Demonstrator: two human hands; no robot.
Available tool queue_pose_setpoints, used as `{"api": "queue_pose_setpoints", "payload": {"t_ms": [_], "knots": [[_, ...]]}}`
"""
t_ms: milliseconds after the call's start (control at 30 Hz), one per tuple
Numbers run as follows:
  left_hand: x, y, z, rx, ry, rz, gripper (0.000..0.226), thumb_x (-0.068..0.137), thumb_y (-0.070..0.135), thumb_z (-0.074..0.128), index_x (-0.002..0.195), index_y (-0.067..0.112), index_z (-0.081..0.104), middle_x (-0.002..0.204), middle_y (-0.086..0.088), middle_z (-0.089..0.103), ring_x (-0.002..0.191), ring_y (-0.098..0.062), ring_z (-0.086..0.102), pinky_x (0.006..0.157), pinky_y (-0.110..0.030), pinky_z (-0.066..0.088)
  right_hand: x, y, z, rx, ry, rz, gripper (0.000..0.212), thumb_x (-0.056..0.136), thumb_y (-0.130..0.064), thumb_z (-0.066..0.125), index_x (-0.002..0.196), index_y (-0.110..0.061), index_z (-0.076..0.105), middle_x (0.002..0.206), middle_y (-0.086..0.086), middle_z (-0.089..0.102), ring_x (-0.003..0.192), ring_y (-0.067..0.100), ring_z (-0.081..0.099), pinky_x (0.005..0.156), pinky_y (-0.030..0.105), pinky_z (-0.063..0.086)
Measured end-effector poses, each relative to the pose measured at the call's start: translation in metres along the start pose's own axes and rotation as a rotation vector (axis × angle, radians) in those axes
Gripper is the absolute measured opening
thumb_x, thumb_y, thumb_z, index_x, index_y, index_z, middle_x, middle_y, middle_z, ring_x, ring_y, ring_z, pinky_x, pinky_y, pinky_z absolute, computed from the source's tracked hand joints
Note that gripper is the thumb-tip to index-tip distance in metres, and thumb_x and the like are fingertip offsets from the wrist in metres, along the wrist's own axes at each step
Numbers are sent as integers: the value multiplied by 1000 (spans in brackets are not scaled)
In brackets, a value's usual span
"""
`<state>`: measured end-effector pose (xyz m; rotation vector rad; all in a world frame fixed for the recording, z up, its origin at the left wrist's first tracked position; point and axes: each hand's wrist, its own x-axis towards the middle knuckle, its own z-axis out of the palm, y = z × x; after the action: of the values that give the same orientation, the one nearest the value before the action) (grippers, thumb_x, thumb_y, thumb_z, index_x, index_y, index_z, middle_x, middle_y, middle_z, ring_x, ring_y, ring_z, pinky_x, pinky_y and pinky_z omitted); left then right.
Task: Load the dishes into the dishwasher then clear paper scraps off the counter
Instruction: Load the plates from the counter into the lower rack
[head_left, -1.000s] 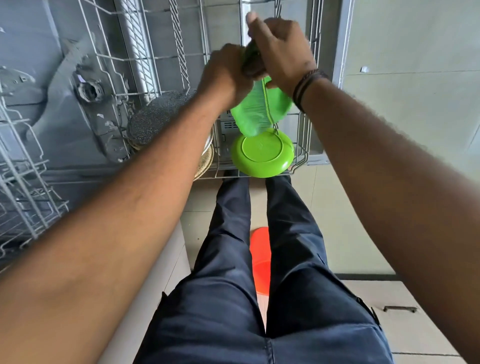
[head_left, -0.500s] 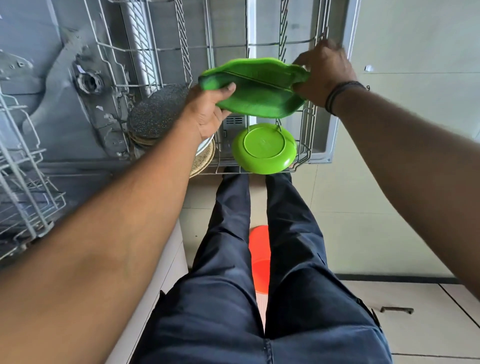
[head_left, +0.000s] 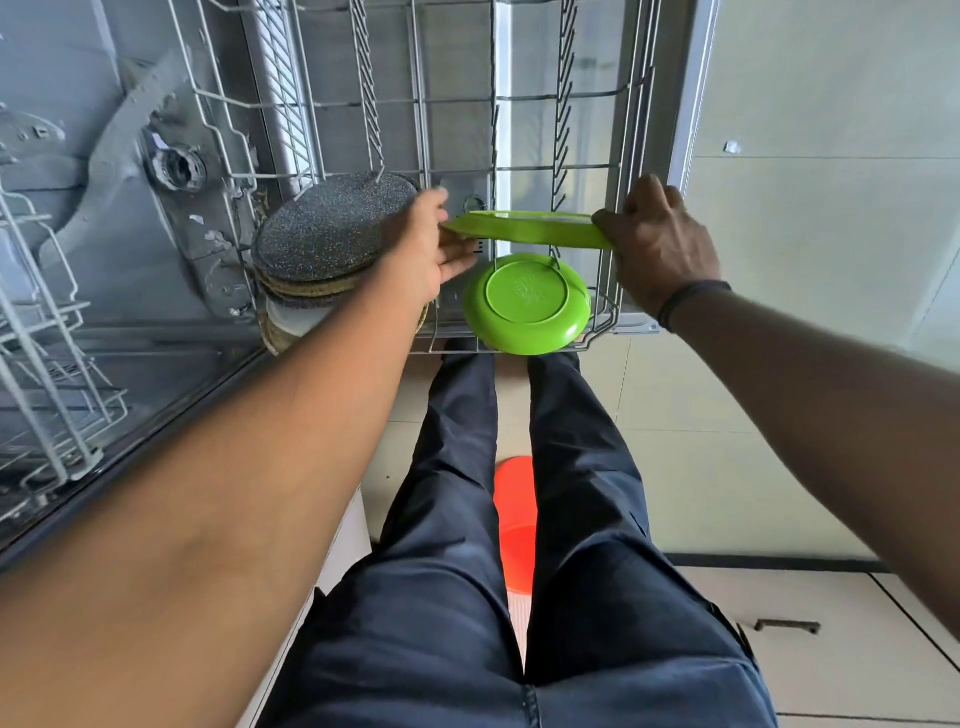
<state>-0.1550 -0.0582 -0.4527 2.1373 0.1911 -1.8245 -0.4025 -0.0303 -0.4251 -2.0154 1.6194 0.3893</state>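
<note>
Two green plates: one racked upright, one held edge-on, long axis left–right, gripped by left hand and right hand over dishwasher rack.

Two green plates show: one held between the fingers of both hands, one racked just below them. One stack of speckled dark plates stands beside the left fingers. One orange object lies on the floor.

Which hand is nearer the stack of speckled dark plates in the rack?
Left. The left hand sits right beside the speckled plates, gripping the green plate; the right hand holds that plate's far end.
</note>
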Motion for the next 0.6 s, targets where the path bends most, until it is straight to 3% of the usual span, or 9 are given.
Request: {"api": "queue_pose_setpoints", "payload": {"t_ms": [100,167,333,433,533,600], "knots": [[3,-14,16,112,8,-11,7,101,13,54,95,11,57,83,-8,63,69,-21,64,51,-31,59,-3,-4,7,2,29,8,38,89,1,50,118,-19,64,109,21,47,100,42,49,51,37,39],[9,-21,20,55,72,23,13,99,4,53,89,11,57,81,-10,63,62,-21,64,43,-25,52,-1,-8,8,22,48,40,39,89,2,50,119,-19,64,110,21,47,102,42,48,52,36,39],[18,-32,25,-43,199,100,29,98,-4,41,77,11,54,69,-10,62,37,-13,59,40,-25,51,14,-21,13,54,12,72,41,89,3,46,120,-18,64,116,20,45,108,41,46,57,42,45],[21,-34,25,-42,208,120,31,98,-8,42,75,10,51,56,-9,60,32,-12,55,40,-22,50,21,-22,19,78,-34,109,40,88,5,43,119,-12,61,119,20,45,110,41,46,66,46,51],[25,-37,27,-45,187,133,29,97,-11,43,78,10,53,66,-11,62,35,-11,57,40,-22,50,25,-24,23,99,-97,136,38,90,3,44,122,-9,60,118,18,51,111,39,50,78,48,55],[27,-38,29,-43,207,144,32,95,-13,41,79,12,54,73,-11,61,41,-14,58,41,-23,51,26,-26,25,98,-126,140,37,92,2,45,122,-10,62,115,16,55,109,38,54,78,46,54]]}}
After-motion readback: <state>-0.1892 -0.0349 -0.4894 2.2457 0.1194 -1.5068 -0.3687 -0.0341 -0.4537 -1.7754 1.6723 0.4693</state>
